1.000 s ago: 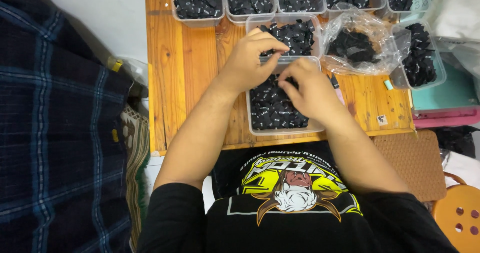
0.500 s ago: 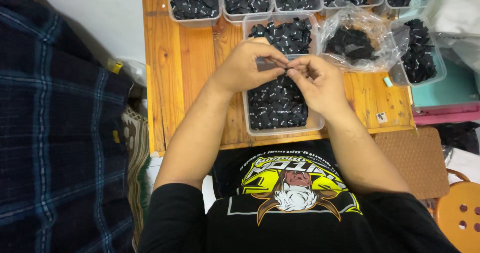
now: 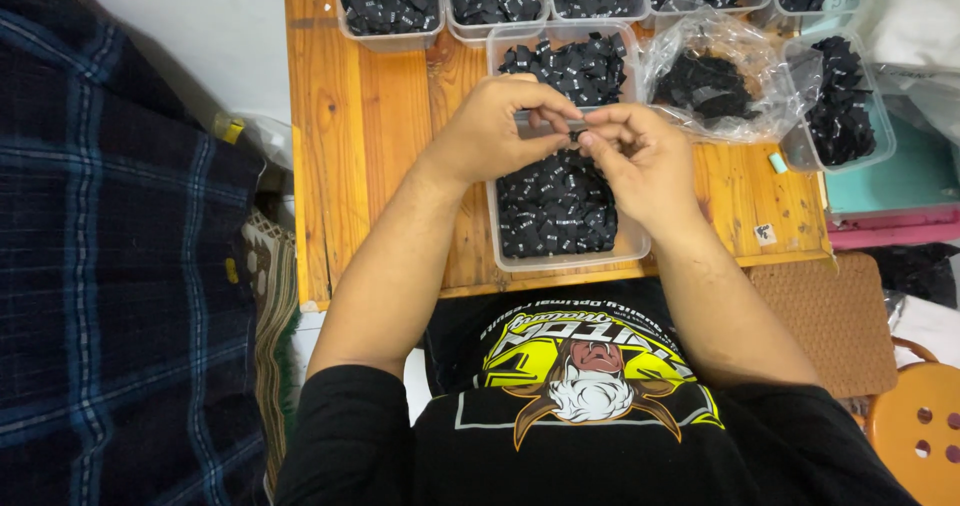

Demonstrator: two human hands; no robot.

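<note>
Meeting fingertip to fingertip, left hand (image 3: 497, 126) and right hand (image 3: 640, 161), each grip pinching one small black label (image 3: 577, 132) above the clear tub (image 3: 560, 261).

black labels (image 3: 556, 204) fill clear tubs | clear bag (image 3: 716, 78), seemingly more, right

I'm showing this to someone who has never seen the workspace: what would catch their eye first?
Both hands meet at the centre: the left hand and right hand pinch one small black label between their fingertips. Right under them a clear tub of black labels sits on the wooden table. A crinkled plastic bag of the same labels lies to the right.
</note>
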